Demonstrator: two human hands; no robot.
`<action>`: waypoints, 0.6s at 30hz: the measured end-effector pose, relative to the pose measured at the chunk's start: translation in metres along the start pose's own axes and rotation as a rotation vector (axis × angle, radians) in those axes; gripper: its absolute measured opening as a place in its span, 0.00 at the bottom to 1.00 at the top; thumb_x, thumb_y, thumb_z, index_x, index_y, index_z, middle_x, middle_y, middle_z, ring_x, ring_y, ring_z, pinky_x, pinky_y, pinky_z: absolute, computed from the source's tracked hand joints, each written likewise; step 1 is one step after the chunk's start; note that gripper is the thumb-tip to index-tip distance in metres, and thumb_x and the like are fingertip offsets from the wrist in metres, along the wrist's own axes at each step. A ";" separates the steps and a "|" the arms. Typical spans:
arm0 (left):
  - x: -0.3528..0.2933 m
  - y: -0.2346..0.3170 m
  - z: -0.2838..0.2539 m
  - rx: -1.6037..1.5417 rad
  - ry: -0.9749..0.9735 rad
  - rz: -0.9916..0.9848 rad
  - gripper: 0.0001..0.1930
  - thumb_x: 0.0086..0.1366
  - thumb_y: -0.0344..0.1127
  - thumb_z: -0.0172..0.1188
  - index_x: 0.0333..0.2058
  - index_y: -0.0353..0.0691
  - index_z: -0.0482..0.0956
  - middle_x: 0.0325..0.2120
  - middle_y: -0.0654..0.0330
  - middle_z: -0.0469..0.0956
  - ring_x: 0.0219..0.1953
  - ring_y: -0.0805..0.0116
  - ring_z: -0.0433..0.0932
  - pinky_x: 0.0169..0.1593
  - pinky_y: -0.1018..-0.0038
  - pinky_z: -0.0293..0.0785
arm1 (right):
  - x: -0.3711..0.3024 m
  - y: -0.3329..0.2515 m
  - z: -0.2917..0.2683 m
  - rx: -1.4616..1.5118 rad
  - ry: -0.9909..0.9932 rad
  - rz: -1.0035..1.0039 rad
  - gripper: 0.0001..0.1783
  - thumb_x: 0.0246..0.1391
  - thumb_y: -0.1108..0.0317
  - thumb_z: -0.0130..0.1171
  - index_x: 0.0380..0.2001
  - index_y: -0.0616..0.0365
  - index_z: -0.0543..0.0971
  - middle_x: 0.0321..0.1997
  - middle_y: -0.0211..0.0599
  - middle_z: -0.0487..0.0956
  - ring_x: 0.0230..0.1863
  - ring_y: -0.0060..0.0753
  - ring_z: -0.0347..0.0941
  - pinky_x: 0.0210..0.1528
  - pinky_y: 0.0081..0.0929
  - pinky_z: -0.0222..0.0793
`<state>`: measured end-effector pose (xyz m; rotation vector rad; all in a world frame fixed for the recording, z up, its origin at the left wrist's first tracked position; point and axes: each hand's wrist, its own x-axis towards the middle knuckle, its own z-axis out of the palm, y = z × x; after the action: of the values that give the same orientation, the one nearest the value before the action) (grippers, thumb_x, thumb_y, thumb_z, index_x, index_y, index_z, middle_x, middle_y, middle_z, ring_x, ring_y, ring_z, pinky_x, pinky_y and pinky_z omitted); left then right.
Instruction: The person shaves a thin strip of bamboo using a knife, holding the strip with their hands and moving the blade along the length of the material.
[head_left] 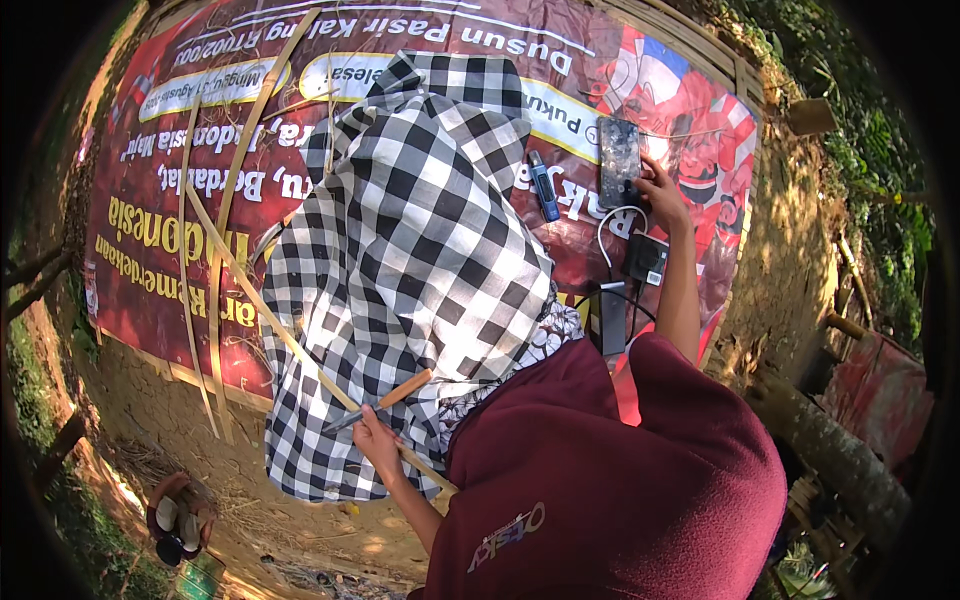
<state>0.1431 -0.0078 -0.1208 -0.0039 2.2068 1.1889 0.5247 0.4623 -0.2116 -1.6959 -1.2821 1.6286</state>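
Observation:
My left hand is closed around a knife and a long bamboo strip. The knife has an orange-brown wooden handle pointing up and right, and its dark blade slants down to the left. That strip runs diagonally across a black-and-white checked cloth draped over my lap and legs. On the right, my right hand reaches out with its fingers apart, touching the right edge of a dark phone. The phone lies on a red printed banner.
Beside the phone lie a blue marker-shaped tube, a black charger block and a grey power bank with cables. More bamboo strips rest on the banner's left. Sandals sit on the soil at lower left; a log lies right.

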 end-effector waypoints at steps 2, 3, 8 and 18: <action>0.001 -0.002 -0.001 -0.009 0.001 -0.014 0.23 0.69 0.49 0.49 0.18 0.41 0.60 0.06 0.65 0.59 0.06 0.78 0.58 0.11 0.80 0.57 | 0.002 0.001 -0.001 0.002 -0.003 -0.004 0.34 0.48 0.71 0.63 0.60 0.45 0.66 0.37 0.22 0.70 0.36 0.15 0.66 0.35 0.15 0.58; 0.001 -0.003 -0.001 0.002 -0.006 0.011 0.23 0.69 0.48 0.49 0.18 0.41 0.61 0.06 0.65 0.59 0.06 0.78 0.58 0.11 0.80 0.57 | 0.003 0.002 -0.002 -0.001 0.003 -0.004 0.35 0.47 0.70 0.64 0.61 0.45 0.66 0.37 0.23 0.71 0.36 0.16 0.67 0.34 0.15 0.58; 0.001 -0.004 -0.001 0.027 0.003 0.031 0.23 0.69 0.47 0.49 0.18 0.41 0.61 0.06 0.66 0.59 0.06 0.78 0.58 0.11 0.80 0.57 | 0.004 0.001 0.000 -0.031 0.021 -0.007 0.35 0.47 0.68 0.65 0.60 0.45 0.66 0.36 0.22 0.73 0.36 0.16 0.68 0.35 0.17 0.58; 0.002 -0.003 -0.001 0.034 0.002 0.034 0.23 0.69 0.48 0.49 0.19 0.39 0.61 0.06 0.64 0.60 0.05 0.77 0.60 0.10 0.79 0.59 | 0.011 0.003 0.006 0.148 0.178 0.089 0.17 0.56 0.61 0.58 0.48 0.50 0.74 0.30 0.19 0.71 0.28 0.11 0.64 0.27 0.12 0.55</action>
<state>0.1424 -0.0096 -0.1237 0.0468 2.2368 1.1700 0.5186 0.4689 -0.2209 -1.7828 -0.9903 1.5410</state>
